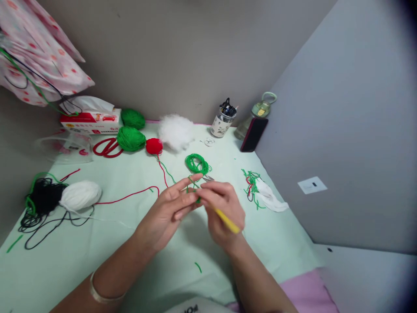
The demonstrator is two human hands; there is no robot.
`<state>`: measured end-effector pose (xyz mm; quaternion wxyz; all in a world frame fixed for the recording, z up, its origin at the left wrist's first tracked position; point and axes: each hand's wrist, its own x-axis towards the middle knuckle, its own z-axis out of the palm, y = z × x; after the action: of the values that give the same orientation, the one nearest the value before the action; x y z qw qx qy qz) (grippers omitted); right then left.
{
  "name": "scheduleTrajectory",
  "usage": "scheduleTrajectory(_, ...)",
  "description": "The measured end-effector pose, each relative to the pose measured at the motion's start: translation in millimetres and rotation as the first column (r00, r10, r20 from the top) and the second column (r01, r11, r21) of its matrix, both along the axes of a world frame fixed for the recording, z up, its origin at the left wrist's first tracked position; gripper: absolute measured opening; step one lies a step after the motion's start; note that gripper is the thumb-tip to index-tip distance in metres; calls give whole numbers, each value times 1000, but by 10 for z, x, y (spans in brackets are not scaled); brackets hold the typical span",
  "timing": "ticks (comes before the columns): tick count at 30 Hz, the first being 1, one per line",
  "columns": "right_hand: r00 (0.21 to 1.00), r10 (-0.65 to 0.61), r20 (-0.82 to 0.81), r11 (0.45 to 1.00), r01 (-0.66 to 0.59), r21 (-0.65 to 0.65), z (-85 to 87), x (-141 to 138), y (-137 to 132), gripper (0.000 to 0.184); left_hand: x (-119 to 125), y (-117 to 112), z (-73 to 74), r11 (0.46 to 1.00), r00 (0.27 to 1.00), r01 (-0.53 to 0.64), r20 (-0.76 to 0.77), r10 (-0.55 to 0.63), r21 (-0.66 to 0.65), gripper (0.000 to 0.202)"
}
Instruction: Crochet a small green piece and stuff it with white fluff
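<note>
The green yarn piece is being pinched between the thumb and fingers of the left hand, above the middle of the table cover. The left index finger is being extended, and a green strand is being led from it toward the right fingertips. The yellow-handled tool is being gripped pen-fashion by the right hand, with the fingers closed around it. The tool's long axis is being directed from the near right, forward and leftward, toward the green yarn piece. The piece is lying just left of the right fingertips; the left hand is nearer, being in contact with it. The tool's tip is being hidden by the fingers, so its engagement with the yarn cannot be told. The green yarn coil is lying just beyond the fingertips, beside partly covered metal blades.
</note>
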<state>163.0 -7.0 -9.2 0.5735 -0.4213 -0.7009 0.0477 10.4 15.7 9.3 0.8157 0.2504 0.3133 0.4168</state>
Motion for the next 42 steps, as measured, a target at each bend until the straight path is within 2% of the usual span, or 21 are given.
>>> scheduleTrajectory(1, 988, 41, -152, 997, -51, -63, 21, 11, 7, 27, -6, 11, 8, 999, 999, 18, 43, -17, -26, 40)
scheduleTrajectory(3, 892, 103, -441, 966, -195, -168, 60, 32, 33, 22, -19, 28, 14, 1000, 997, 11, 77, -9, -14, 36)
scheduleTrajectory(5, 806, 142, -575, 920, -322, -225, 84, 38, 65, 19, -21, 31, 11, 999, 999, -1, 52, -1, 40, 37)
scheduleTrajectory(7, 817, 158, -554, 901, -349, -258, 91, 26, 87, 16, -10, 20, 3, 995, 1000, -10, -21, 12, 101, 37)
scheduleTrajectory(11, 917, 120, -380, 945, -222, -239, 64, -20, 61, 19, 26, -20, -19, 982, 980, -72, -172, 103, 174, 40)
scheduleTrajectory(13, 969, 107, -224, 971, -151, -188, 34, -29, 30, 27, 36, -26, -31, 982, 978, -104, -166, 130, 156, 44)
scheduleTrajectory(15, 993, 80, -86, 991, -89, -100, 8, -21, 12, 33, 34, -12, -39, 993, 992, -84, -82, 91, 85, 40)
scheduleTrajectory(16, 995, 63, -76, 995, -69, -74, 5, -11, 12, 33, 27, 1, -40, 998, 998, -57, -25, 58, 41, 36)
scheduleTrajectory(17, 992, 50, -120, 996, -59, -74, 9, 1, 17, 30, 16, 14, -37, 1000, 999, -28, 28, 28, 1, 31)
scheduleTrajectory(19, 947, 46, -318, 983, -99, -153, 40, 24, 38, 20, -7, 36, -24, 999, 996, -6, 85, 9, -32, 24)
scheduleTrajectory(22, 823, 97, -559, 922, -286, -261, 100, 27, 73, 17, -28, 35, 0, 998, 999, -43, 8, 43, 48, 26)
scheduleTrajectory(24, 818, 125, -562, 900, -332, -283, 115, 10, 85, 16, -26, 17, 3, 988, 994, -48, -93, 62, 144, 31)
scheduleTrajectory(26, 844, 100, -526, 903, -299, -308, 104, 0, 90, 15, -19, 4, -9, 974, 980, -38, -184, 80, 224, 31)
scheduleTrajectory(28, 832, 68, -550, 896, -294, -334, 76, 9, 93, 15, -17, 4, -29, 963, 971, -25, -222, 88, 270, 28)
scheduleTrajectory(32, 754, 51, -655, 861, -365, -354, 37, 53, 107, 18, -32, 25, -56, 961, 965, -25, -245, 96, 275, 29)
scheduleTrajectory(35, 749, 74, -659, 855, -388, -344, 58, 60, 100, 19, -58, 32, -57, 960, 956, -37, -270, 115, 276, 32)
scheduleTrajectory(38, 825, 93, -557, 891, -319, -324, 97, 48, 64, 19, -77, 22, -53, 945, 937, -41, -316, 149, 323, 31)
scheduleTrajectory(40, 917, 101, -386, 935, -220, -277, 97, 37, 34, 20, -69, 7, -49, 926, 908, -60, -364, 205, 373, 29)
scheduleTrajectory(42, 984, 102, -146, 974, -128, -185, 58, 25, 12, 21, -40, -12, -45, 910, 876, -99, -398, 272, 403, 32)
